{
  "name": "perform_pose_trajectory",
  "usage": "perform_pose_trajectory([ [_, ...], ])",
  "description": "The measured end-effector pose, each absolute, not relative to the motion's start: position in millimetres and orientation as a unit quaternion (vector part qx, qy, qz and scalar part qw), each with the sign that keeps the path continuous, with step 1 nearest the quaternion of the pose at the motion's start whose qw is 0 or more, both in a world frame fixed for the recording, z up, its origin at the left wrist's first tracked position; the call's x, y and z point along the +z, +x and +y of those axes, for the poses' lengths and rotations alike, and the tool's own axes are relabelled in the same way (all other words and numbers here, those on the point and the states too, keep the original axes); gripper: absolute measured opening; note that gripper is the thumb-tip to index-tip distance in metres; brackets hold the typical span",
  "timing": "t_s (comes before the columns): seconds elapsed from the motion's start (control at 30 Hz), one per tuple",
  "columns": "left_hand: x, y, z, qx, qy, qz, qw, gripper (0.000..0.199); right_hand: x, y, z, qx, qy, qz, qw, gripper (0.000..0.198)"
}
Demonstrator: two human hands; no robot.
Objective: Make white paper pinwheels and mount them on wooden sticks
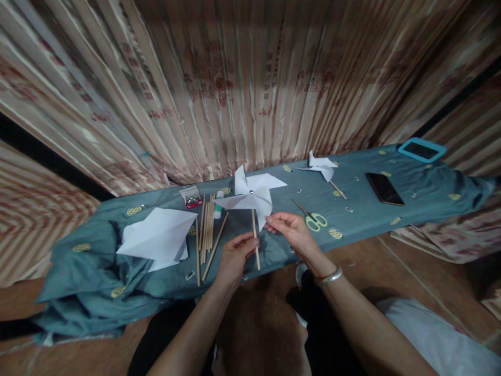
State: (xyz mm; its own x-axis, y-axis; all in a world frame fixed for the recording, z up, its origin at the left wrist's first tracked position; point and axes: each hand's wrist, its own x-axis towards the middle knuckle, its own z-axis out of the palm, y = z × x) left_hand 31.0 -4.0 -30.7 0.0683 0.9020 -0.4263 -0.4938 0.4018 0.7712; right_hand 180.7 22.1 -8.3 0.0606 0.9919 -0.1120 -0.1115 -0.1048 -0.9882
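Observation:
A white paper pinwheel (256, 183) with a shiny pin at its centre is held up over the cloth-covered table, fixed to a thin wooden stick (257, 257). My left hand (238, 256) is closed around that stick, below the blades. With thumb and fingertips, my right hand (287, 228) pinches the tip of the pinwheel's lower right blade. Just right of my right hand lie scissors (315, 221) with yellow-green handles. Several loose wooden sticks (207, 224) lie left of the pinwheel, beside a small glue stick (218, 204).
A stack of white paper sheets (158, 237) lies at the left on the blue-green cloth (97, 230). Behind the sticks is a small red box of pins (192, 201). Another pinwheel (323, 168), a black phone (384, 188) and a blue-framed device (421, 150) lie to the right. Curtains hang behind.

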Motion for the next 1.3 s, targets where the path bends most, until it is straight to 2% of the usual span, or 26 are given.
perform_pose_trajectory([
  [0.87, -33, 32, -6, 0.498, 0.234, 0.465, 0.693, 0.034, -13, 173, 20, 0.527, -0.508, -0.475, 0.490, 0.036],
  [1.03, -32, 29, -6, 0.494, 0.235, 0.471, 0.692, 0.035, -9, 191, 23, 0.444, -0.545, -0.500, 0.505, 0.040],
  [1.2, -31, 28, -8, 0.471, 0.228, 0.469, 0.712, 0.040, -8, 232, 35, 0.284, -0.602, -0.460, 0.588, 0.034],
  [1.3, -31, 28, -10, 0.452, 0.233, 0.468, 0.722, 0.040, -10, 246, 40, 0.269, -0.602, -0.435, 0.613, 0.036],
])
